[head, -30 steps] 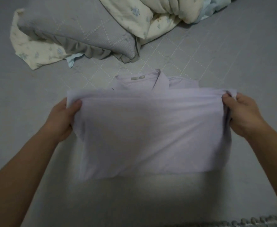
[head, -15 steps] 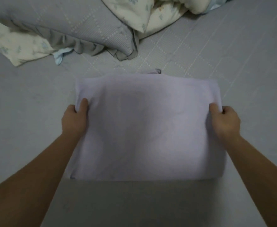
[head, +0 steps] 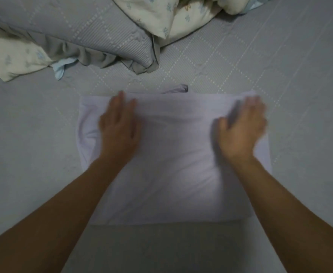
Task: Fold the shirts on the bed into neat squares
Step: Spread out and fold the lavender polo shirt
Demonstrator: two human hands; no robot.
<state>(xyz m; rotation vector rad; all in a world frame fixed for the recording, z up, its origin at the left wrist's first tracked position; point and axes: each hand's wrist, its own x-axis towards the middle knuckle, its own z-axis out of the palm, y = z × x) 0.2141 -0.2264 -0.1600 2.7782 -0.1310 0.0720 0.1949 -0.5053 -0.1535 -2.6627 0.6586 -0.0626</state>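
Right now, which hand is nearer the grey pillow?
Left. The left hand lies flat on the folded shirt, just below the grey pillow; the right hand rests farther right.

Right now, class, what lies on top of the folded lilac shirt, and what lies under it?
Both hands, left hand and right hand, lie flat on the folded lilac shirt. Under it is the grey bed cover. Its inner folded layers are covered; only a collar tip shows.

Bare bed lies open left, right and near the shirt; the pillow and blanket block the far side
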